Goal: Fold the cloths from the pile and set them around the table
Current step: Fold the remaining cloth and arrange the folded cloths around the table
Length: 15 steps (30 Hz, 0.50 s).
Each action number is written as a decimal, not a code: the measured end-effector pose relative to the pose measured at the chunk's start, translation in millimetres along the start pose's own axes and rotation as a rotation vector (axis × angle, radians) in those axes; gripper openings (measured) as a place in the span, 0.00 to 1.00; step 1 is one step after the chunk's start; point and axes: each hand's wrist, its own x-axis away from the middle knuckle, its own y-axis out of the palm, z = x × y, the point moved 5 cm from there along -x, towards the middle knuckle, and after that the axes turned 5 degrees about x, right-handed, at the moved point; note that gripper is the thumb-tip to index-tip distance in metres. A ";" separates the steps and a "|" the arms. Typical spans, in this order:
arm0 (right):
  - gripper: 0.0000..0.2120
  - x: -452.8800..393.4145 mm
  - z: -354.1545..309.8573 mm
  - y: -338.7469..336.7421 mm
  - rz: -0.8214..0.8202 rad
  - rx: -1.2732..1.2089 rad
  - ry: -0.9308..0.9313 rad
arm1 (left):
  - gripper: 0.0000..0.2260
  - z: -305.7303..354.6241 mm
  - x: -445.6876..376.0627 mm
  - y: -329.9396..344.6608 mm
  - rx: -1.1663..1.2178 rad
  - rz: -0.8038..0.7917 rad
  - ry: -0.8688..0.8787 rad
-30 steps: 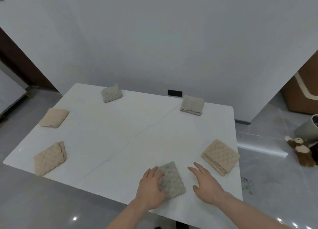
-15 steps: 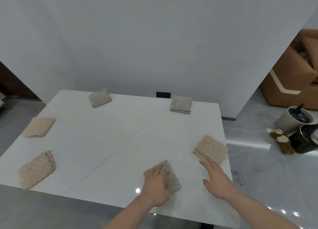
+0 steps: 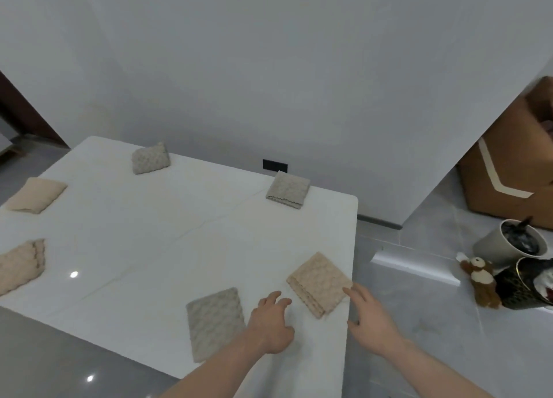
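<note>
On the desk (image 3: pixel 209 233) we count six folded cloths: three grey (image 3: pixel 214 323) (image 3: pixel 150 158) (image 3: pixel 288 189), three beige (image 3: pixel 319 281) (image 3: pixel 36 194) (image 3: pixel 19 264). Beside it, two bins (image 3: pixel 505 243) (image 3: pixel 526 281), one plush toy (image 3: pixel 480 281).

A plain pale wall (image 3: pixel 269 68) fills twelve o'clock, with a dark socket plate (image 3: pixel 274 165) low on it. Glossy grey floor tiles (image 3: pixel 419 278) spread toward three o'clock, where a brown cardboard box (image 3: pixel 508 182), two pots (image 3: pixel 505 245) and what may be a plush toy (image 3: pixel 480 281) sit.

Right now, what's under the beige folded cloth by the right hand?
The beige cloth lies flat on the white table. Its stacked folded edges show along the near side. Anything between the layers or beneath it is covered. The right hand fingers reach its corner.
</note>
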 end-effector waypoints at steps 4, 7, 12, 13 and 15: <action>0.37 -24.2 24.2 -6.0 -0.075 0.057 -0.085 | 0.32 17.5 -16.0 20.3 0.082 -0.011 -0.083; 0.36 -45.5 29.7 -8.5 -0.112 0.085 -0.121 | 0.33 24.2 -25.7 30.4 0.126 -0.019 -0.127; 0.35 -80.0 30.0 -13.5 -0.127 0.066 -0.127 | 0.31 27.9 -48.4 38.0 0.201 -0.003 -0.171; 0.34 -85.8 30.6 -13.7 -0.126 0.059 -0.121 | 0.31 27.8 -54.1 38.5 0.219 -0.005 -0.188; 0.34 -96.3 32.3 -12.0 -0.133 0.043 -0.107 | 0.29 27.2 -64.1 39.0 0.286 -0.010 -0.234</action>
